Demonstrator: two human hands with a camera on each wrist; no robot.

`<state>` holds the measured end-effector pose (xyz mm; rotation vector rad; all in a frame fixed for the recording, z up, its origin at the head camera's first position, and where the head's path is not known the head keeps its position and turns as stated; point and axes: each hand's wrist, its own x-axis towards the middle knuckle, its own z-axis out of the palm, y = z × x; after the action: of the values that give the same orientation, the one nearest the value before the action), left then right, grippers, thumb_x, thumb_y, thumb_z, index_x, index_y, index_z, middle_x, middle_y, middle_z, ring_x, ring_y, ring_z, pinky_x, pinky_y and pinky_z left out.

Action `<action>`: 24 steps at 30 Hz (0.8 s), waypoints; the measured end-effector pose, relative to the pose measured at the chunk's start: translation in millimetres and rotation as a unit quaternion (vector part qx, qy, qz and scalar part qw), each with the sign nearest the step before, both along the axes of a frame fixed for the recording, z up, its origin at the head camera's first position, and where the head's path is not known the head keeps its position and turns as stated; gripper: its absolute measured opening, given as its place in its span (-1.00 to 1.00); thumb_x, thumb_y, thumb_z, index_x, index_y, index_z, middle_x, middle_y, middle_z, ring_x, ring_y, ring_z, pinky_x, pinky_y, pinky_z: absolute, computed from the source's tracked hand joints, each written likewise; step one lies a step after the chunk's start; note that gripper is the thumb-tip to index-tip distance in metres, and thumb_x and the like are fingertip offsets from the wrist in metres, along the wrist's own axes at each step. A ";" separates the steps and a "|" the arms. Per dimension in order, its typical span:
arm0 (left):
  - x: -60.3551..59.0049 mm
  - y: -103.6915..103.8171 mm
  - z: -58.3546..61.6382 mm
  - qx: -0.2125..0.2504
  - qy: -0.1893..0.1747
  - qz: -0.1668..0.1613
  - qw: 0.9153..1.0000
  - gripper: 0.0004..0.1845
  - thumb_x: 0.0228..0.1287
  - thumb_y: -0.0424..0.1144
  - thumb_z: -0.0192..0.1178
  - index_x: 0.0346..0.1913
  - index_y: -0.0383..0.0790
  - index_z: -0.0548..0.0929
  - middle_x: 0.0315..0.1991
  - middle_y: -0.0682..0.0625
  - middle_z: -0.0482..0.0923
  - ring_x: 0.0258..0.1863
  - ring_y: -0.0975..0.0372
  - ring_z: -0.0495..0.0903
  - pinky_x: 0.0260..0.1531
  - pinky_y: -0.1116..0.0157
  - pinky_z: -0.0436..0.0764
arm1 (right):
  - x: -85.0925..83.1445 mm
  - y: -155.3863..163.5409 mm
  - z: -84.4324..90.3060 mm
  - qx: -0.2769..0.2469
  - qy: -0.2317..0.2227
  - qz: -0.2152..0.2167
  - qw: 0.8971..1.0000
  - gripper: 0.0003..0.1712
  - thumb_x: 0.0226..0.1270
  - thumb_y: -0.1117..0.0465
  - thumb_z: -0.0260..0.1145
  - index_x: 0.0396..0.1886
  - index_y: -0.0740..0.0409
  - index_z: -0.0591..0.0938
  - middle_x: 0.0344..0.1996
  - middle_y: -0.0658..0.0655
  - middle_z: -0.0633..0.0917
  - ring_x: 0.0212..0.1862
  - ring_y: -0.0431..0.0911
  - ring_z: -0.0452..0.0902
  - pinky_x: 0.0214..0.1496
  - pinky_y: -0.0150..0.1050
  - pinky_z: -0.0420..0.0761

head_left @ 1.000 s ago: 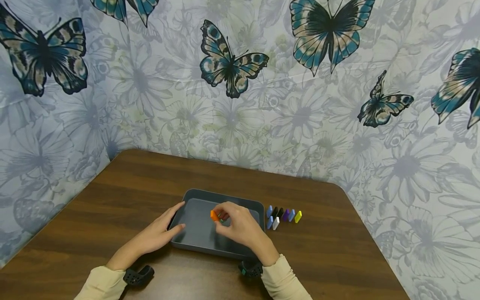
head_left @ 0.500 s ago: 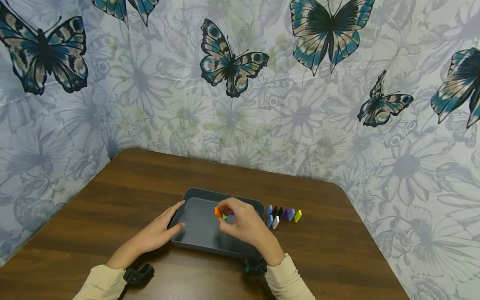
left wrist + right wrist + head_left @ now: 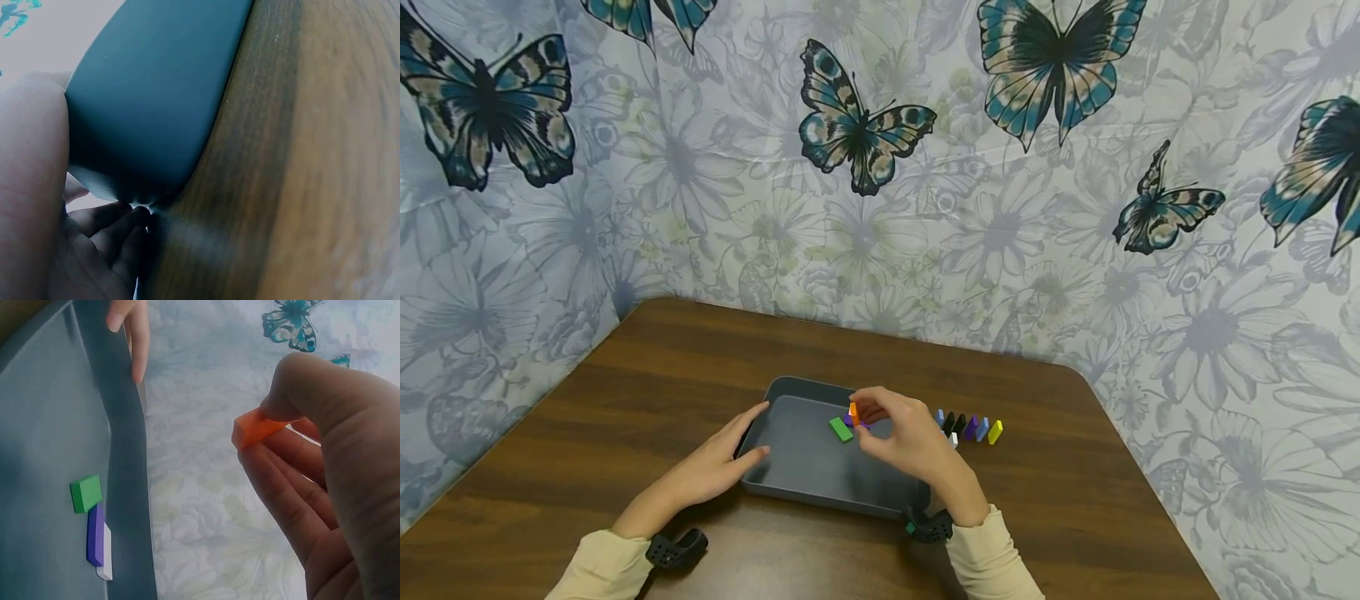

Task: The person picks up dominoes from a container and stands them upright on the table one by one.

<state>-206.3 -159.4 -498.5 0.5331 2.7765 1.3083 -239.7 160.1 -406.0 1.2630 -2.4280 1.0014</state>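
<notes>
Two hands at work. Right hand (image 3: 910, 442) pinches 1 orange block (image 3: 853, 412) betw. thumb and fingertips, held above the far part of the grey tray (image 3: 790, 475); right wrist view shows the orange block (image 3: 256, 428) lifted off the tray floor. Left hand (image 3: 715, 471) rests on the tray's left rim, fingers straight and close together, thumb along the wall.

Inside the tray: 3 blocks lying flat, 1 green block (image 3: 841, 429), 1 purple block (image 3: 95, 534), 1 white block (image 3: 106, 553), the last two side by side and touching.

On the wooden table (image 3: 1075, 500) right of the tray stands a row of small blocks (image 3: 970, 429); blue, black, purple and yellow ones show, approx. 6–7, partly hidden by the right hand, so exact count unclear.
</notes>
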 end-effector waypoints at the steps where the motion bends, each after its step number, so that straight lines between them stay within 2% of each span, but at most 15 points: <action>1: 0.1 -0.1 0.0 0.001 0.001 0.000 1.000 -0.20 0.59 0.04 0.09 0.67 -0.12 -0.01 0.63 -0.33 -0.03 0.57 -0.31 0.04 0.33 -0.40 0.24 | -0.1 1.7 0.5 -0.001 0.001 0.000 1.000 -0.58 0.26 0.37 0.45 0.11 0.13 0.63 -0.13 -0.02 0.76 -0.14 -0.24 0.72 -0.05 -0.24 0.74; 12: -0.3 -1.3 -0.9 -0.001 0.007 0.002 1.000 -0.20 0.59 0.03 0.10 0.67 -0.13 0.00 0.63 -0.34 -0.01 0.57 -0.30 0.06 0.33 -0.38 0.26 | 1.1 21.7 0.8 -0.035 -0.009 0.000 0.999 -0.54 0.27 0.42 0.43 0.15 0.05 0.62 -0.09 0.01 0.75 -0.09 -0.22 0.73 -0.02 -0.23 0.75; 17: -0.4 -1.7 -0.6 0.000 0.005 0.001 1.000 -0.20 0.59 0.04 0.09 0.67 -0.12 0.00 0.63 -0.33 -0.02 0.57 -0.30 0.05 0.33 -0.38 0.25 | 2.1 33.6 -1.1 -0.038 -0.005 -0.017 0.999 -0.50 0.25 0.44 0.44 0.16 0.05 0.61 -0.09 0.01 0.75 -0.10 -0.20 0.73 -0.05 -0.17 0.76; 24: 0.2 -2.9 -0.3 0.002 -0.003 -0.002 1.000 -0.20 0.59 0.06 0.09 0.68 -0.11 -0.01 0.64 -0.32 -0.03 0.58 -0.30 0.04 0.34 -0.39 0.24 | 3.4 49.4 -5.6 -0.031 0.002 -0.050 0.998 -0.50 0.24 0.44 0.45 0.16 0.05 0.62 -0.12 0.08 0.78 -0.12 -0.20 0.74 -0.07 -0.27 0.75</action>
<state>-206.0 -162.3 -498.8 0.5337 2.7674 1.3115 -236.3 209.5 -411.6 1.1118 -2.4103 1.0371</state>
